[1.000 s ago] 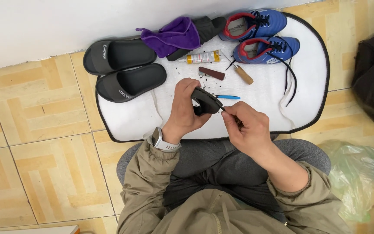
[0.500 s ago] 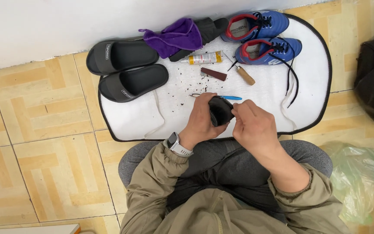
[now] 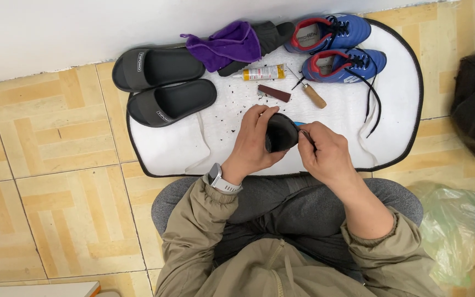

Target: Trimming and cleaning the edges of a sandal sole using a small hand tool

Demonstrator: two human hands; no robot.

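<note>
So we're sitting on the floor with our knees right up against the near edge of the white mat [image 3: 166, 154], which is catching all the dark crumbs coming off, so the tiles are staying clean. We're cupping a small dark rubbery piece [image 3: 281, 133] in the left hand [image 3: 254, 144], fingers closed around it and tilting it up toward us so the working face is showing. The right hand [image 3: 325, 154] is pinching shut on a thin metal tool [image 3: 305, 133] and holding the tip right at the edge of that piece; we can't tell exactly what kind of tool it is, too small. All this is happening just above the near middle of the mat.

Further out, in the middle of the mat, we're keeping the bits within reach: a brown block [image 3: 274, 93], a wooden-handled awl [image 3: 308, 91] and a small tube of glue [image 3: 263, 72]. At the far left corner we're parking the black slides [image 3: 166, 85], half off the mat, out of the way. Along the far edge a purple cloth [image 3: 226, 45] is lying over another dark slide, and the blue cleats [image 3: 336, 47] are waiting in the far right corner, laces trailing
</note>
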